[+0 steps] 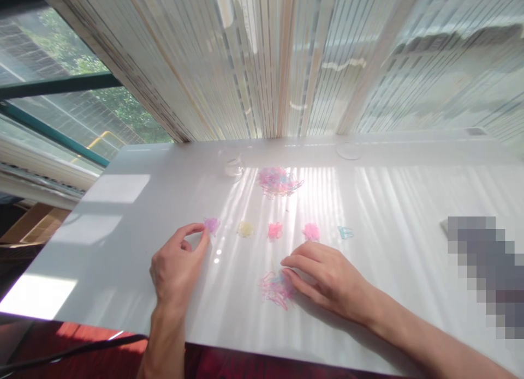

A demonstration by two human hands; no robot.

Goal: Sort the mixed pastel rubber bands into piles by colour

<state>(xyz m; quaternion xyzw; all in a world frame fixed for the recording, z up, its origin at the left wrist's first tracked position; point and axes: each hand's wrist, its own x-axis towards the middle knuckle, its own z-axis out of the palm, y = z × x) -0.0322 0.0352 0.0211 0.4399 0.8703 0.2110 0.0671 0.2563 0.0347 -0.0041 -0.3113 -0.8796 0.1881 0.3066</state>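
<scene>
My left hand [176, 264] reaches to a small purple pile of rubber bands [212, 225], thumb and forefinger pinched together at its left edge. My right hand [327, 275] is over the right side of a loose mixed pile of pink, purple and blue rubber bands [275, 290]. Its thumb and forefinger are nearly together, and whatever is between them is too small to make out. Right of the purple pile, in a row, lie a yellow pile [246, 229], a red-pink pile [275, 230], a pink pile [311, 231] and a few blue bands [345, 233].
A larger mixed heap of bands [279, 181] lies farther back on the white table [388, 270]. Behind it stand a clear jar [233, 165] and a round clear lid [349, 151]. A blurred-out object [487, 275] is at the right. Striped curtains [262, 62] hang along the back edge.
</scene>
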